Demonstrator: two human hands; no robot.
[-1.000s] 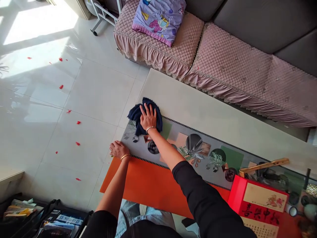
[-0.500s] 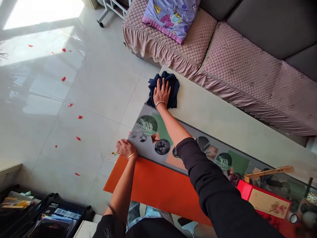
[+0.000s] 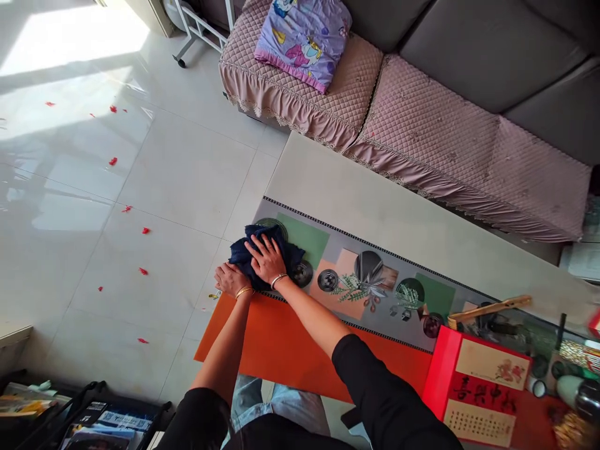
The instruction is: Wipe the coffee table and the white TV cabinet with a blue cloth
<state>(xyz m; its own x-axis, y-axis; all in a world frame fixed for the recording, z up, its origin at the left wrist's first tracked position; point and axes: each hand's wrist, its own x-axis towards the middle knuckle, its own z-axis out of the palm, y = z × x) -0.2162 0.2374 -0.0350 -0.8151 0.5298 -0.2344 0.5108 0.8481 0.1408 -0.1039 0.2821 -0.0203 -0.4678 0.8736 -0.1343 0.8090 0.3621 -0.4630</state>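
Note:
A dark blue cloth [image 3: 241,251] lies crumpled on the grey patterned table runner [image 3: 344,247], near the left end of the table. My right hand [image 3: 267,257] presses flat on the cloth with its fingers spread. Close beside it, my left hand [image 3: 230,279] is curled over the left edge of the table, at the runner's near corner, and its thumb is hidden. The table top shows cream [image 3: 323,169] beyond the runner and orange [image 3: 281,337] on the near side.
A red box with Chinese characters [image 3: 485,387], wooden tongs [image 3: 492,310] and several jars crowd the right end. A sofa with pink quilted covers [image 3: 422,119] runs along the far side. Red scraps [image 3: 143,271] dot the tiled floor. A black cart [image 3: 84,406] stands at lower left.
My right hand has drawn the cloth from the far cream strip back across the runner, up to my left hand. My left hand has stayed at the edge.

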